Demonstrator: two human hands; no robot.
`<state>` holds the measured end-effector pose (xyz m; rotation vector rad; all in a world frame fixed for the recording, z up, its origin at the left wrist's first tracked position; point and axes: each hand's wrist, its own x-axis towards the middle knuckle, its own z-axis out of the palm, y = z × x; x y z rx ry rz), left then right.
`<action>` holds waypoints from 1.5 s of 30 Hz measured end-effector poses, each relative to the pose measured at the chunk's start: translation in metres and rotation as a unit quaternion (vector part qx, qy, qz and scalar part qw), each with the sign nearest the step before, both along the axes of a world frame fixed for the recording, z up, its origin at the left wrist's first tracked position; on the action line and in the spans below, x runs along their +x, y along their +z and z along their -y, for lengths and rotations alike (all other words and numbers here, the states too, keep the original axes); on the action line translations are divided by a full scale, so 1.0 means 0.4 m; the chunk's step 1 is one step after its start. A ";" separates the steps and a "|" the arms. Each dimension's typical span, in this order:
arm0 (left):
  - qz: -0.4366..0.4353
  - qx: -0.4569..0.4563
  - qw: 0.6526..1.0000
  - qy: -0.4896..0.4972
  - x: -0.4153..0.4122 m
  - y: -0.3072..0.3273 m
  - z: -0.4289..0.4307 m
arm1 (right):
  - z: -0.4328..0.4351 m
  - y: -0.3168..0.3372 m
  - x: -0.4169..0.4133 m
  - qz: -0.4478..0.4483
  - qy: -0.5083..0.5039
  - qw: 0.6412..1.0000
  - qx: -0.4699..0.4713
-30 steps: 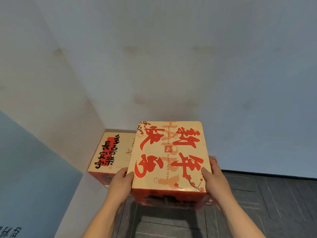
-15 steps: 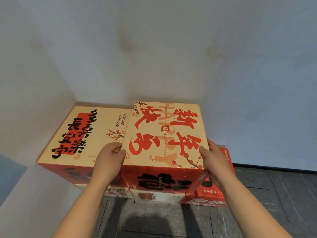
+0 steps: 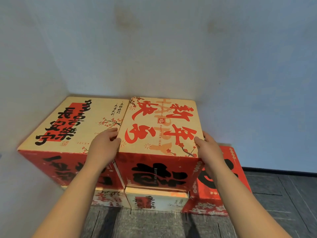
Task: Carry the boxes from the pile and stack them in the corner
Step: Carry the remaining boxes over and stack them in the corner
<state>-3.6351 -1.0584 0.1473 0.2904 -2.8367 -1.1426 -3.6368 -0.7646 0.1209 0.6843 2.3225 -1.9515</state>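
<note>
Corner stack, seen from the near side. The red-lettered box (image 3: 161, 127) sits in the upper tier, its far edge towards the walls (image 3: 171, 48) that meet behind it; its left side lies against the black-lettered box (image 3: 73, 124), tops level. The left hand (image 3: 104, 145) grips the box's left edge near the front, fingers curled at the seam between the two boxes and lying over the neighbour's near right corner; the right hand (image 3: 208, 148) clasps the right edge, thumb on top, fingers down the side. Beneath stand pale lower boxes (image 3: 156, 199) on the dark tiled floor (image 3: 283, 194); to the right is a lower red box (image 3: 224, 176), partly hidden behind the right wrist. Whether the held box bears fully on the tier below cannot be told. Against half a second earlier, the box has gone farther into the corner and come down; its top then overlapped the neighbour's and now lies flush beside it; both hands keep the same holds.
</note>
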 end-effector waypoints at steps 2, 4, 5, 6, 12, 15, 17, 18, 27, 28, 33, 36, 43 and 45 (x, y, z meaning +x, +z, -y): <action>0.002 -0.007 1.000 0.002 0.004 -0.009 0.002 | 0.005 -0.004 0.004 0.000 0.010 1.000 0.013; 0.008 -0.014 1.000 -0.002 0.007 -0.015 0.002 | 0.009 -0.002 0.005 0.001 0.014 1.000 0.020; 0.009 -0.015 1.000 -0.002 0.009 -0.014 0.001 | 0.009 0.002 0.005 0.002 0.016 1.000 0.019; 0.010 -0.015 1.000 -0.003 0.010 -0.012 0.002 | 0.010 0.004 0.005 0.005 0.018 1.000 0.017; 0.023 -0.024 0.999 -0.023 -0.001 -0.007 0.013 | 0.007 0.002 -0.006 0.008 0.017 1.000 -0.001; 0.025 -0.027 0.999 -0.030 0.000 -0.016 0.017 | 0.006 -0.004 -0.001 0.006 0.009 1.000 -0.012; 0.020 -0.032 0.999 -0.033 0.001 -0.019 0.016 | 0.004 -0.005 0.005 0.006 0.004 1.000 -0.021; 0.019 -0.035 0.999 -0.034 0.000 -0.020 0.016 | 0.003 -0.006 0.007 0.006 0.002 1.000 -0.025; 0.011 -0.067 0.996 -0.056 0.011 -0.027 0.012 | 0.011 -0.013 0.021 -0.004 0.007 1.000 -0.007; 0.009 -0.073 0.995 -0.062 0.012 -0.030 0.012 | 0.012 -0.014 0.024 -0.004 0.009 1.000 0.000; 0.010 -0.123 0.987 -0.100 0.013 -0.025 -0.002 | 0.007 -0.015 0.033 -0.008 0.017 1.000 0.011; 0.005 -0.126 0.984 -0.128 0.013 -0.012 -0.017 | 0.009 -0.010 0.028 -0.005 0.027 1.000 0.010; 0.040 -0.213 0.957 -0.191 -0.002 -0.005 -0.075 | -0.002 -0.001 0.014 0.010 0.034 0.999 0.012; 0.058 -0.227 0.953 -0.193 -0.004 -0.010 -0.083 | -0.001 0.001 0.014 0.008 0.035 0.999 0.009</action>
